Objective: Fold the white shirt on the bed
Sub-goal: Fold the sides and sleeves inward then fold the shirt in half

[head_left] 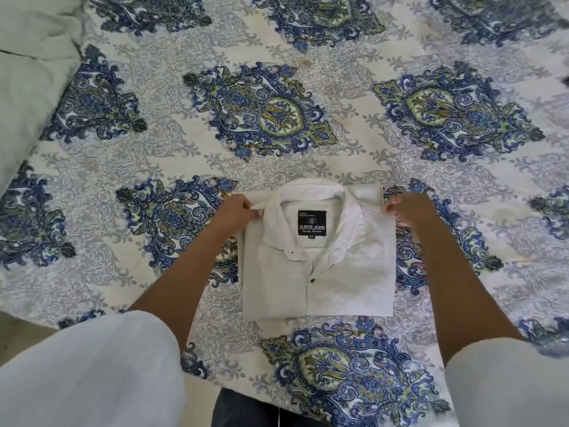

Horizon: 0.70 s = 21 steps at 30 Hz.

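Note:
The white shirt (348, 282) lies folded into a compact rectangle near the front edge of the bed, collar away from me, with a black brand label showing inside the open collar. My left hand (235, 211) pinches the shirt's far left corner beside the collar. At the far right corner my right hand (408, 209) pinches the fabric edge. Both forearms run along the sides of the shirt.
The bedsheet (261, 118) is white with large blue and green paisley medallions and stretches far beyond the shirt. A pale blanket or pillow (30, 72) is bunched at the far left. The bed's front edge lies just before my legs.

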Tool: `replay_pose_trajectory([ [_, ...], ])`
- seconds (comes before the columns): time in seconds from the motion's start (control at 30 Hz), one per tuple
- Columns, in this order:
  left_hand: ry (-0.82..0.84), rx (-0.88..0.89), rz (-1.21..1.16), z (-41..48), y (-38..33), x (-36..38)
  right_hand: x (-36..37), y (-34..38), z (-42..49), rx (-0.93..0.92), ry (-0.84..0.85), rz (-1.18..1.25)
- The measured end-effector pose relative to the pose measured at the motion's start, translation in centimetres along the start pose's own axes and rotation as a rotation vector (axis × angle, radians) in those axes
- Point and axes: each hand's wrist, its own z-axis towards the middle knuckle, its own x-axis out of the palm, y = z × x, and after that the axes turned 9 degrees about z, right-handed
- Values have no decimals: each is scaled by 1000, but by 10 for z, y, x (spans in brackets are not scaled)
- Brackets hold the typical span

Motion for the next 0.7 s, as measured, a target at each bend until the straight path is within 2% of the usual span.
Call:
replay_pose_trajectory([
  [0.1,-40,31,-421,-5,8,-6,-3,0,-3,-83,-34,437],
  [0.17,-97,31,-649,-5,16,-13,0,7,-2,-148,-8,497],
  [0.2,-106,19,-679,-2,20,-13,3,10,3,-177,-6,463],
  [0.33,-79,-26,-647,12,23,-7,17,8,25,-203,-49,221],
  [0.5,-107,-5,-883,18,18,-3,18,2,33,-213,-74,270],
  [0.63,-214,20,-654,29,16,6,29,-3,35,-246,-186,269],
  [0.7,-390,74,-502,22,13,11,35,-8,25,-303,-345,177],
])
